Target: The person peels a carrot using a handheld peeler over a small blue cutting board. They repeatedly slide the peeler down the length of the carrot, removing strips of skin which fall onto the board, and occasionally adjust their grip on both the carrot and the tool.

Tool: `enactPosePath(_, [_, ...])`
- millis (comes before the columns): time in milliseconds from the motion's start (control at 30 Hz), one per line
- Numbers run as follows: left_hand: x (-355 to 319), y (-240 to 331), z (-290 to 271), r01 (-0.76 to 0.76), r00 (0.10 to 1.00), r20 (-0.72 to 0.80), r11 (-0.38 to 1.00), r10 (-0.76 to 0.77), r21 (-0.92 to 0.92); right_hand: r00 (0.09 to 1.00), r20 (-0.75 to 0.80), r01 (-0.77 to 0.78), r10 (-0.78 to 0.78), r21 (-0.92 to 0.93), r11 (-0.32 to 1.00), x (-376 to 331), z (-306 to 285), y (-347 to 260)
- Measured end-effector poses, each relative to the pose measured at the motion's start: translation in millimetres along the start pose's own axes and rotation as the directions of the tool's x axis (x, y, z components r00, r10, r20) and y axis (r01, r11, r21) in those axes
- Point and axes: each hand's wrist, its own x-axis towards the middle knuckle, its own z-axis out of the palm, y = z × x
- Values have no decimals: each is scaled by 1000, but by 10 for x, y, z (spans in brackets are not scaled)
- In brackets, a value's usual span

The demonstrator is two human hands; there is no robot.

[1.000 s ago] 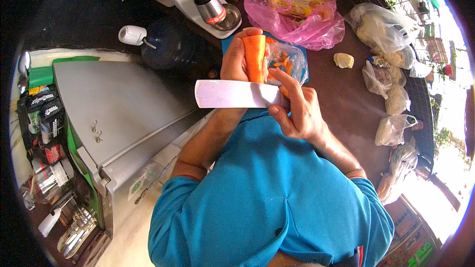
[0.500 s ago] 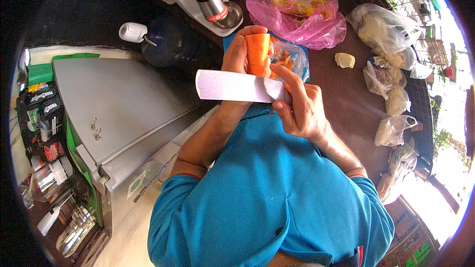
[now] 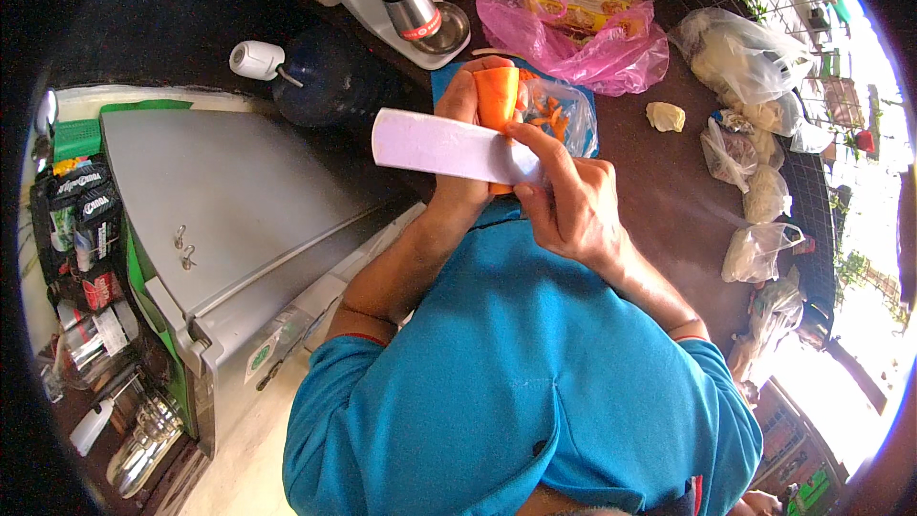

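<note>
My left hand is wrapped round a thick, peeled-looking orange carrot, held upright in front of my chest. A broad, flat-bladed knife lies across the carrot, its pale blade pointing left and hiding part of my left hand. My right hand grips the knife at its right end, with the forefinger along the blade near the carrot; the handle is hidden in the palm. Behind the hands, a clear plastic bag with orange carrot pieces rests on something blue.
Beyond stands a white coffee-machine-like appliance with a metal cup. Right of it is a pink plastic bag holding a yellow packet. A pale lump and several clear bags lie at right. A grey fridge stands left.
The knife has slid up and slightly left along the carrot with my right hand, and its blade tilts more. The carrot's lower end now shows below it. Something skin-toned appears at the lower right edge.
</note>
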Motion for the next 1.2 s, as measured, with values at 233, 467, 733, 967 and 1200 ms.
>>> enactPosePath(233, [-31,-82,-20,-52,999,12,997,51,59,1000,-7,-15,16,68,998,20,-15,40])
enactPosePath(467, [-42,-12,-2,47,997,57,995,-42,-93,999,26,-42,40,101,994,11,-41,37])
enactPosePath(733, [-74,22,39,7,998,61,999,-9,39,997,68,-34,34,-5,999,32,-59,41])
enactPosePath(967, [-82,-22,35,3,999,-44,998,0,69,999,39,0,1,-15,1000,33,-22,56])
enactPosePath(1200, [-103,-41,-40,-25,997,-67,980,39,197,999,25,-40,40,-8,999,49,-10,46])
